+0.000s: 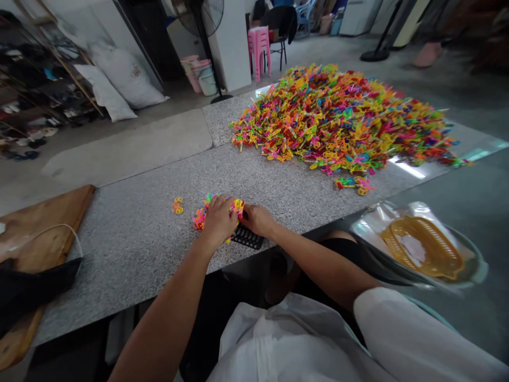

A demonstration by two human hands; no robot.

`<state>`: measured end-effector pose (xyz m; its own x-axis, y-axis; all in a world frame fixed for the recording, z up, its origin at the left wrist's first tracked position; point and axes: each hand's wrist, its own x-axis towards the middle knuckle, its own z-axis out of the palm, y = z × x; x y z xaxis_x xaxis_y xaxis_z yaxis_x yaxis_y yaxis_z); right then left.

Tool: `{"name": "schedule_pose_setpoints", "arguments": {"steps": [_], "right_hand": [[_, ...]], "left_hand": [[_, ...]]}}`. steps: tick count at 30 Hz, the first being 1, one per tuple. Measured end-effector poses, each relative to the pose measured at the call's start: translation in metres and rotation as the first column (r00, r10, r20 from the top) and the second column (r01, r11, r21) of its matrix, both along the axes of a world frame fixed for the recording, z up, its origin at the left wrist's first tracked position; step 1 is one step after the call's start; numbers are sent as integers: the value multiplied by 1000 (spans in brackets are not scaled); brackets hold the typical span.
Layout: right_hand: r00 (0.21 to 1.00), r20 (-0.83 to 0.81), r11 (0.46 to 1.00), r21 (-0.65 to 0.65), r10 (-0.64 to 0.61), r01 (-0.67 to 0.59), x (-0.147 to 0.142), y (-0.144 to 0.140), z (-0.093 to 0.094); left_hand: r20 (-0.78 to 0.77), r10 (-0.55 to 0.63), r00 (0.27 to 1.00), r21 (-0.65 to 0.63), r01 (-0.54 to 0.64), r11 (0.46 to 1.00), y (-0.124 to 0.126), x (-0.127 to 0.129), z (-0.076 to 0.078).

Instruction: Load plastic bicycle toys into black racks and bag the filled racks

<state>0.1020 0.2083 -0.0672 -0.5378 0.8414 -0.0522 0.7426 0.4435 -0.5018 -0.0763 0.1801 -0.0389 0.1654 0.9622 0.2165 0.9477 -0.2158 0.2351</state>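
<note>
A small heap of bright plastic toy pieces (199, 217) lies on the speckled stone table (139, 233). My left hand (218, 220) curves over the heap, its fingers closed round some of the pieces. Under and beside my hands sits a black grid tray (248, 237), partly covered by them. Close on the right, my right hand (258, 219) is closed at the tray's far edge, beside yellow and pink pieces (238, 207). Its fingertips are hidden, so what they hold does not show. A few yellow and orange pieces (177, 206) lie apart to the left.
A large mound of similar colourful pieces (334, 122) covers the table's far right. At left are a wooden board (75, 212) and a black bag (40, 281). A yellow basket (423, 246) sits low at right. A standing fan (202, 32) and pink stools (259, 45) stand beyond.
</note>
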Motion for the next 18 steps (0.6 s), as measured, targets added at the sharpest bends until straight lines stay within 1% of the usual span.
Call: {"name": "schedule_pose_setpoints", "arguments": {"steps": [4,7,11,13,15,16,17,18], "right_hand": [[999,33,1000,13,-14,14,-2,0,-4],[999,26,1000,5,-22,22,-3,0,-5],[999,22,999,-12,-47,48,-8,-6,0],[1000,6,999,-29,-25,25,-6,-6,5],[1000,-26,999,-46,6,-8,7,2,9],[999,-31,999,-50,-23,21,20,9,11],[994,-19,994,-46,-104,103,38,16,13],[973,11,973,-31,-229,229,60,25,15]], "left_hand": [[-14,-21,1000,-4,21,1000,0,0,0],[-35,-11,999,2,11,1000,1,0,0],[-67,-22,997,2,22,1000,2,0,0],[-79,-32,996,10,33,999,2,0,0],[-88,-30,996,28,33,999,2,-3,-2],[-92,-11,996,46,15,999,3,-4,-4],[-97,-5,995,55,10,998,3,-6,-6],[-100,-4,995,58,10,998,4,-7,-9]]}}
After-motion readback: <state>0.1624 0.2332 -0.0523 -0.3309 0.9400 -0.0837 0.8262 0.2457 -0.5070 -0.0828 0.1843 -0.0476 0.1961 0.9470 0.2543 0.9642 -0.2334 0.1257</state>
